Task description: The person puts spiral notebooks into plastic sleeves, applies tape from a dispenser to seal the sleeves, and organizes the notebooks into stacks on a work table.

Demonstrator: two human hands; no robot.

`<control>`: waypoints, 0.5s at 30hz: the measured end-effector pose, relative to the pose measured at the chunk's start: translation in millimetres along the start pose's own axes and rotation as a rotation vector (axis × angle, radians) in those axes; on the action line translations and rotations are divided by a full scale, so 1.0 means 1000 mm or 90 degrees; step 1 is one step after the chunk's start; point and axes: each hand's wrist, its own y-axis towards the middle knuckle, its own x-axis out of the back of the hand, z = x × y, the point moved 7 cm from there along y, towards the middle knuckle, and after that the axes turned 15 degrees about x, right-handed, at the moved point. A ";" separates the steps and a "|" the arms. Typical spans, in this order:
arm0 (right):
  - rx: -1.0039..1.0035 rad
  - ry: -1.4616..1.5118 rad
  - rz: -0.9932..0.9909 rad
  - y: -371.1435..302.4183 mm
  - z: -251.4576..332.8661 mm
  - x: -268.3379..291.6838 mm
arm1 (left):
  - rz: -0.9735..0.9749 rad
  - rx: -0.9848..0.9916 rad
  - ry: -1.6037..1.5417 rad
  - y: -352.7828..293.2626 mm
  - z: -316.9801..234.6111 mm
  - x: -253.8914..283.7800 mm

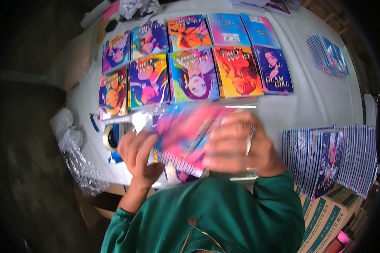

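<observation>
In front of my chest, a bundle of pink and blue notebooks is held tilted and smeared by motion. My left hand is closed on its left edge, thumb on top. Over its right side lies my right hand, fingers bent against the covers and a ring showing. Shiny clear plastic shows beside the bundle's left end; whether it wraps the notebooks I cannot tell. Beyond my hands, notebook piles with bright illustrated covers stand in two rows. Another purple notebook peeks out beneath the bundle.
A blue tape dispenser stands left of my left hand, near a dark blue slim tool. Crumpled clear plastic hangs over the left table edge. Long notebook stacks line the right, with cardboard boxes below. Another stack sits far right.
</observation>
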 end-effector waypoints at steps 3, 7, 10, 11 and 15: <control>-0.172 -0.064 -0.056 -0.029 0.027 -0.017 | 0.064 0.384 -0.296 -0.038 0.048 -0.018; -0.922 0.111 -0.213 -0.242 0.032 -0.083 | 0.233 0.411 -0.023 -0.109 0.117 -0.074; -0.878 -0.070 0.032 -0.257 0.053 -0.104 | 0.276 0.573 -0.188 -0.143 0.140 -0.101; -0.960 0.085 -0.091 -0.271 0.052 -0.119 | 0.295 0.578 -0.237 -0.143 0.137 -0.109; -1.038 0.079 -0.074 -0.253 0.035 -0.128 | 0.294 0.488 -0.436 -0.145 0.139 -0.123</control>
